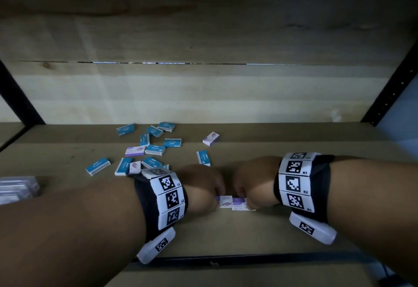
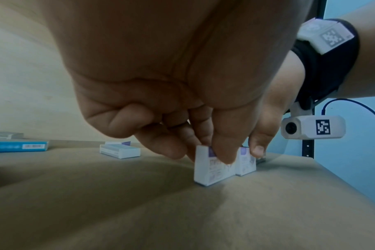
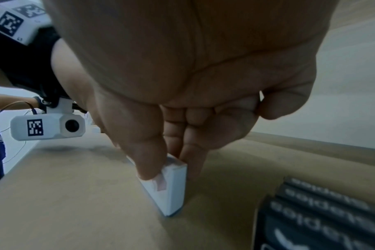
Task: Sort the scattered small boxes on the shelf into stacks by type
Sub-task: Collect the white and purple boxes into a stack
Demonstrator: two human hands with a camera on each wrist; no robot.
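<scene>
White-and-purple small boxes [image 1: 233,203] stand on edge.

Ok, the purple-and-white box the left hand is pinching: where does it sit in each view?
Head: purple-and-white box low centre, between both hands, beside a second purple box.
Left wrist: right of centre, standing on edge under the left hand fingertips.
Right wrist: cannot tell; only the second purple box, pinched by the right hand, shows clearly.
Shared landmark: the brown shelf surface.

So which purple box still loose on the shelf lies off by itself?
The purple box farthest right, alone near the back wall; the other loose purple ones sit among the blue boxes.
</scene>
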